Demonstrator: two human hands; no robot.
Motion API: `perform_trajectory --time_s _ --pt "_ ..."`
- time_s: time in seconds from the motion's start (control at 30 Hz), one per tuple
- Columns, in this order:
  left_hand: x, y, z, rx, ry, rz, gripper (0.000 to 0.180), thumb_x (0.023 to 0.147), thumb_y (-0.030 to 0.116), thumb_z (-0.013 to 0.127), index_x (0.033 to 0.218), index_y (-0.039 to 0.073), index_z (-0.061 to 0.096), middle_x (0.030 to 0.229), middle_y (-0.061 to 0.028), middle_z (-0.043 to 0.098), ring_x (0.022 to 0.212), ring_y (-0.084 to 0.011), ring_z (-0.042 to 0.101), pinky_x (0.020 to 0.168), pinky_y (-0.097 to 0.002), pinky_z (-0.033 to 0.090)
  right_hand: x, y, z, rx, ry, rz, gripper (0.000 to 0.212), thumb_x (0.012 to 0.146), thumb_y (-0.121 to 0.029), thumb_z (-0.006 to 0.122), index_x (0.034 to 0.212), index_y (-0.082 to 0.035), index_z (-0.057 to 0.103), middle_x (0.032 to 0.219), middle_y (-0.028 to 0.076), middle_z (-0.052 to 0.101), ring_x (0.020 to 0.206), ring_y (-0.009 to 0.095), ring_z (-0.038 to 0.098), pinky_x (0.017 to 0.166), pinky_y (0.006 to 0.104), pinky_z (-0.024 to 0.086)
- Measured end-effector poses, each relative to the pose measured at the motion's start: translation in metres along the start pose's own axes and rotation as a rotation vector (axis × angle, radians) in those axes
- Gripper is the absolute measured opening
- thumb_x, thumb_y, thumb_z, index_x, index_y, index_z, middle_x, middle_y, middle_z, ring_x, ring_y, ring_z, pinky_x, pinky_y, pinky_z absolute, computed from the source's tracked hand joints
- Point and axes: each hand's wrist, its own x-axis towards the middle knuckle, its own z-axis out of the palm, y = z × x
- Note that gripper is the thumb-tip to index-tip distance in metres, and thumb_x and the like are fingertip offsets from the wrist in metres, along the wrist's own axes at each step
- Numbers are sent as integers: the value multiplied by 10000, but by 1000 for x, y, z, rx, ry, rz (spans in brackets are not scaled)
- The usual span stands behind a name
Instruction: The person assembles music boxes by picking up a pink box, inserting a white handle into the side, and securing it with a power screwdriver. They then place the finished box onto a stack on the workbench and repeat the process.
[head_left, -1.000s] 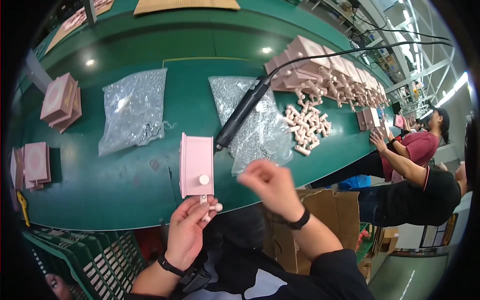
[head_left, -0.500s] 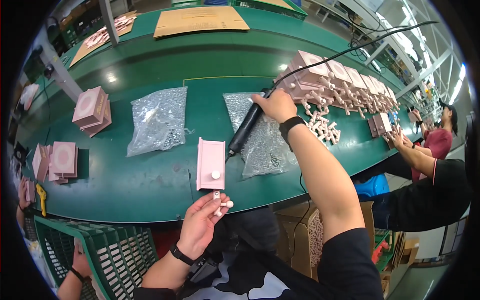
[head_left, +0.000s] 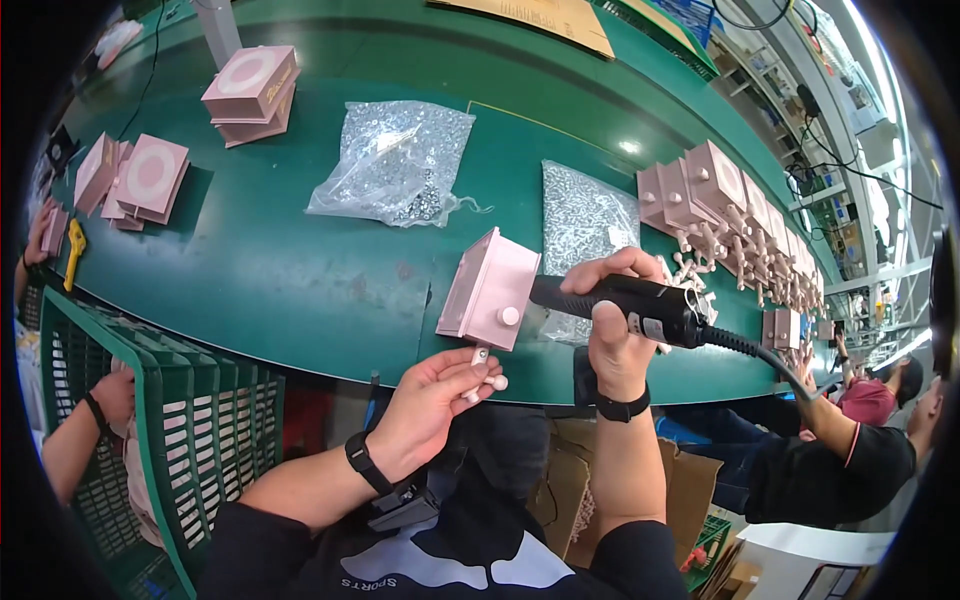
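Observation:
Near the table's front edge stands a small pink box [head_left: 490, 290] with a round knob on its side. My left hand [head_left: 420, 408] pinches a pale pink crank handle [head_left: 484, 382] with a knobbed end, right at the box's lower edge. Whether the crank is joined to the box I cannot tell. In my right hand [head_left: 622, 345] is a black electric screwdriver [head_left: 660, 308], lying nearly level, its cord trailing right. The screwdriver's front end reaches the box's right side, and its tip is hidden there.
Bags of small metal parts [head_left: 400, 165] and of screws [head_left: 590, 205] lie behind. Stacked pink boxes [head_left: 715, 185] with cranks line the right; more pink boxes [head_left: 250, 90] stand left. A green crate [head_left: 150, 400] is at lower left beside another person's hand [head_left: 115, 393]. Co-workers sit right.
My right hand has brought the screwdriver down from above the screw bag to the box's right side, turning it level. The box now appears tilted. My left hand still pinches the crank handle.

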Motion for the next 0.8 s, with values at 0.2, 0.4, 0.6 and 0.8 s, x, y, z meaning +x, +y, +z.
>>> perform_trajectory --time_s 0.2,0.4,0.6,0.8 --pt "1 -5 -1 -31 23 -2 224 963 108 621 1156 -5 632 1091 -90 692 1018 -189 682 941 -299 525 -13 -45 7 136 37 -28 555 842 -459 748 1073 -55 447 747 60 520 605 182 551 587 337 501" --pt "-2 -1 -1 -22 10 -17 217 953 101 640 1147 4 636 1065 -70 703 996 -155 678 928 -288 523 -20 -82 41 101 65 3 459 893 -456 634 1010 -64 425 705 59 491 486 167 485 481 337 461" --pt "-1 -3 -1 -21 0 -12 218 968 119 635 1168 34 642 1059 -43 715 954 -104 673 858 -238 502 -23 -74 52 95 72 7 462 889 -463 630 999 -67 420 701 58 492 492 164 488 484 337 459" --pt "-2 -4 -1 -40 12 -11 200 970 121 631 1151 39 653 1041 -40 719 947 -97 670 854 -231 496 -23 -71 54 74 62 35 468 887 -470 639 997 -69 424 705 56 495 508 164 497 498 337 459"
